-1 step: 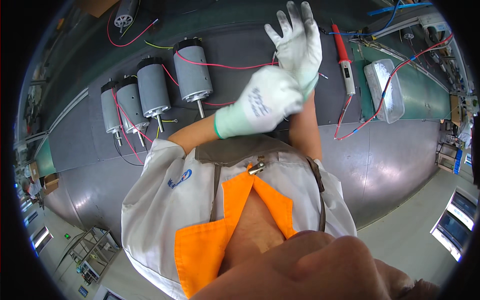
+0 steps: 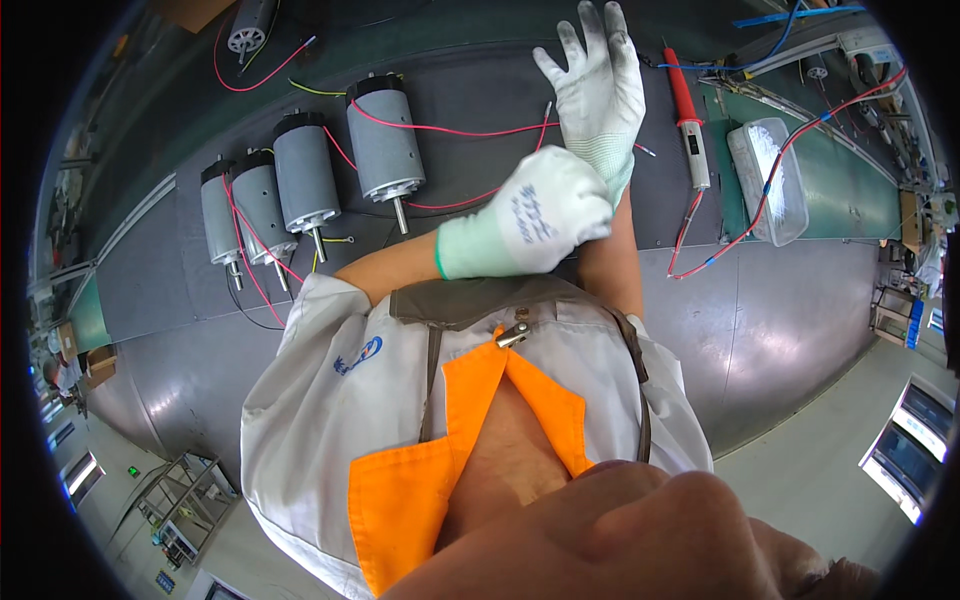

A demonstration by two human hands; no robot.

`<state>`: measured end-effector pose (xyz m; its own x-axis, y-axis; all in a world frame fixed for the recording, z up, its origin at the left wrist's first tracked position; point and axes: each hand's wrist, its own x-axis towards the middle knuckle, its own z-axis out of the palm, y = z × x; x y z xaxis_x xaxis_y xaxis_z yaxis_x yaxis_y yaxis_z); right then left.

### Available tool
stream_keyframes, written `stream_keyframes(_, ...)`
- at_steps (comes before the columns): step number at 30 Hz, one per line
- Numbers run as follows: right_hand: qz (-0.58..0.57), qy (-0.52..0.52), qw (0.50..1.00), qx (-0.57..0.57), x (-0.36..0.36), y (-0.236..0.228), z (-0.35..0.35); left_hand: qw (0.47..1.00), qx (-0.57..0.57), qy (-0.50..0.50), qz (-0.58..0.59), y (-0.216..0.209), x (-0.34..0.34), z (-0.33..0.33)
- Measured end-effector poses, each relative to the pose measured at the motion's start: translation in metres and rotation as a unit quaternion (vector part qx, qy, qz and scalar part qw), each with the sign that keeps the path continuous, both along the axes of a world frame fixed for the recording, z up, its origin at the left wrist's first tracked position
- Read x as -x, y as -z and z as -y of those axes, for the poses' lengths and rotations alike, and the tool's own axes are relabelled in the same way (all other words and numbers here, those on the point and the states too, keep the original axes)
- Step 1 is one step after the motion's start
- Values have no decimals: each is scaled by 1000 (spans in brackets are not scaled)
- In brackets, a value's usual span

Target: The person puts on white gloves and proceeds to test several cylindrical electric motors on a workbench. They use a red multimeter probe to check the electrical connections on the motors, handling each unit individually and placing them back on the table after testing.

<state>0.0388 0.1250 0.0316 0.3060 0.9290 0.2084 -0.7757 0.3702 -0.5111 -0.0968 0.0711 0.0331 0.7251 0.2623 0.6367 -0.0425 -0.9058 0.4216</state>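
Note:
Both my hands wear white knit gloves with dark-smudged fingertips on the right one. My right hand (image 2: 600,95) is raised palm-up over the table, its fingers spread and holding nothing. At its wrist, my left hand (image 2: 560,205) is closed in a fist against the right glove's cuff (image 2: 608,158). The left fingertips are partly hidden, but they seem to grip the cuff's lower edge. To the left stand several grey cylindrical motors (image 2: 386,140) with black end caps, metal shafts and red, yellow and black leads. One red wire (image 2: 470,131) runs behind my hands.
Right of my hands lies a red-and-grey electric screwdriver (image 2: 692,150) with a red cable. A clear plastic box (image 2: 785,200) with white contents stands farther right. Another motor (image 2: 248,30) is at the far left. The dark table mat (image 2: 470,80) lies beneath.
My left fist has come slightly down toward me along the right wrist. My right hand stays spread, nearly in place. The motors have not moved.

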Motion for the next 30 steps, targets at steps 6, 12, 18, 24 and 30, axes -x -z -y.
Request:
stream_keyframes(6, -94, -44, 993, -49, -17, -8, -7, 997, 63, 30, -22, 4, -11, 1)
stream_keyframes(12, 616, 324, 717, 39, -28, -17, -30, 997, -46, 18, -66, -23, -44, -23)
stream_keyframes(18, 527, 260, 793, 158, -82, 42, -50, 988, -22, 0, -156, 40, -28, -27)
stream_keyframes(24, 827, 250, 421, 274, -50, 33, -63, 992, 89, -82, 28, 17, -12, -26)
stream_keyframes(30, 897, 17, 290, 332, -23, -5, -60, 956, -20, -268, -116, -4, -19, -67)
